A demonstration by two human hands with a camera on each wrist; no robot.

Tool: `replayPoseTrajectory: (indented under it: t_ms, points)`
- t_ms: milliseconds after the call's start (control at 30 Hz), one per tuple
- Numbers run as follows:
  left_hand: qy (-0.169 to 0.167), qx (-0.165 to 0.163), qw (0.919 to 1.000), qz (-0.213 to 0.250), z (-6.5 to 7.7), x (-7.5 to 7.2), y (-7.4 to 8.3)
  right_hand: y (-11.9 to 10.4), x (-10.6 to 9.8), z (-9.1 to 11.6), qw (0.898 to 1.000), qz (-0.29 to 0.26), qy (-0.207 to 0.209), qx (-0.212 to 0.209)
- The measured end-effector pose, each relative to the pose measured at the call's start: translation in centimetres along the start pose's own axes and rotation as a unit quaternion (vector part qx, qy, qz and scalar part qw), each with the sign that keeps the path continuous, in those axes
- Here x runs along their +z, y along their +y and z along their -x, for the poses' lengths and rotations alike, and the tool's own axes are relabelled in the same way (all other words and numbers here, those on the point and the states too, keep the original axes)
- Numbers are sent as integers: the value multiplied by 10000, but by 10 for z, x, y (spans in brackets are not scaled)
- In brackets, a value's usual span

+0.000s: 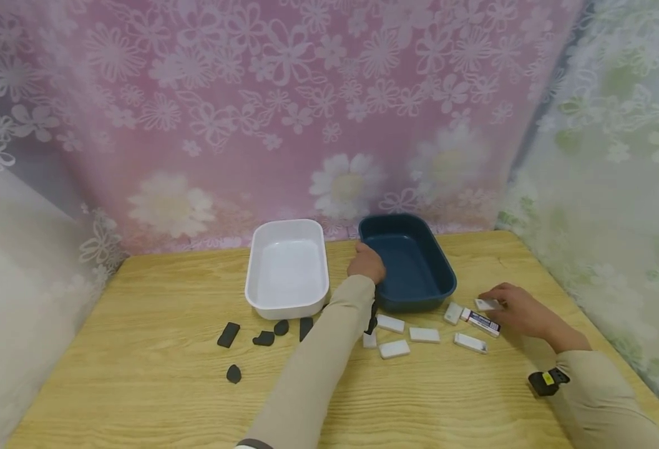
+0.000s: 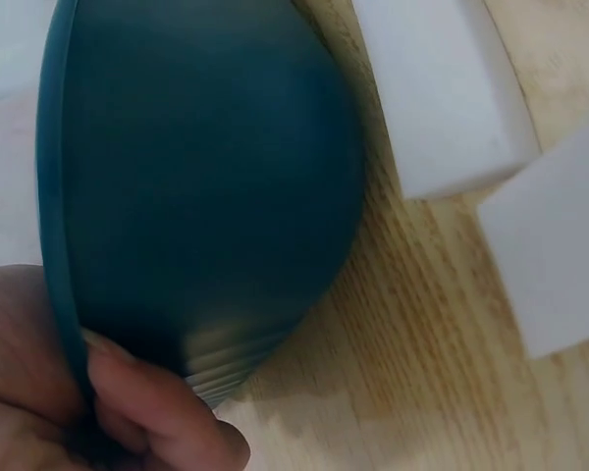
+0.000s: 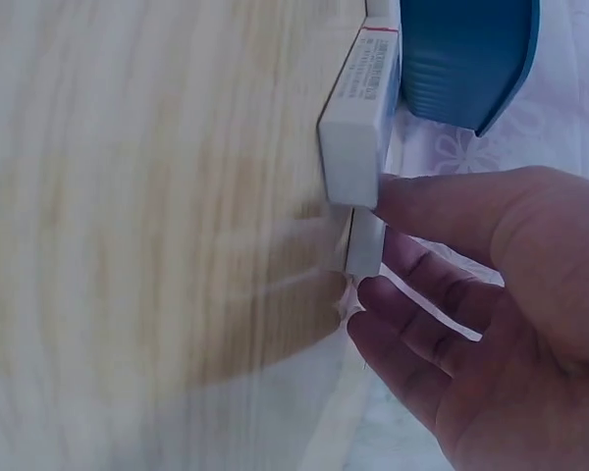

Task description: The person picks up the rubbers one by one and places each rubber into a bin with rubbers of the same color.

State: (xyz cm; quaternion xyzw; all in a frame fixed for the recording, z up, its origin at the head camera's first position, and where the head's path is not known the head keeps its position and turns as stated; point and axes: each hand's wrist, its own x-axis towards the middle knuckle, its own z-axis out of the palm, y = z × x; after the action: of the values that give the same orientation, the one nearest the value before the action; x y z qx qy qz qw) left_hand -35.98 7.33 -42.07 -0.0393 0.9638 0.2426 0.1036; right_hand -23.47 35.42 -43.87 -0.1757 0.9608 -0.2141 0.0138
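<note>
My left hand (image 1: 366, 264) grips the near-left rim of a dark blue plastic basin (image 1: 449, 280), thumb and fingers on either side of its wall in the left wrist view. Over on the right, my right hand (image 1: 523, 312) has its fingertips at a small white block (image 1: 485, 304), with the thumb below and fingers around its far side. Beside that thumb lies a white box-shaped piece with printing (image 3: 358, 98), its dark label (image 1: 483, 323) facing up in the head view. Another white block (image 1: 453, 313) lies between it and the basin.
Several white blocks (image 1: 424, 335) lie in front of the basin. Left of it stands a white basin (image 1: 287, 268). Several small black pieces (image 1: 228, 335) lie on the wooden table (image 1: 166, 324) in front of the white basin. Flowered curtains (image 1: 251, 125) hang behind and beside the table.
</note>
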Motion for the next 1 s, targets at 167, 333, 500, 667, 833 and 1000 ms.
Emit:
replayPoseTrajectory:
  t_ms: [167, 333, 500, 667, 833, 1000]
  points:
    - [99, -113, 9999, 10, 1, -1, 3, 4, -3, -2, 10000, -1, -67, 14]
    - [156, -152, 9997, 55, 3, -2, 3, 9, -6, -3, 9997, 145, -172, 17]
    - [180, -74, 9998, 88, 7, -5, 1, 10, -8, -5, 9999, 59, -130, 90]
    - [252, -104, 9996, 8, 4, -3, 0, 1, -15, -8, 9992, -134, 382, 60]
    - [274, -140, 9995, -21, 3, -3, 0, -19, -27, -20, 9960, -261, 857, 28]
    - [281, -118, 9995, -52, 8, -5, 3, -42, -34, -41, 9948, -370, 950, -36]
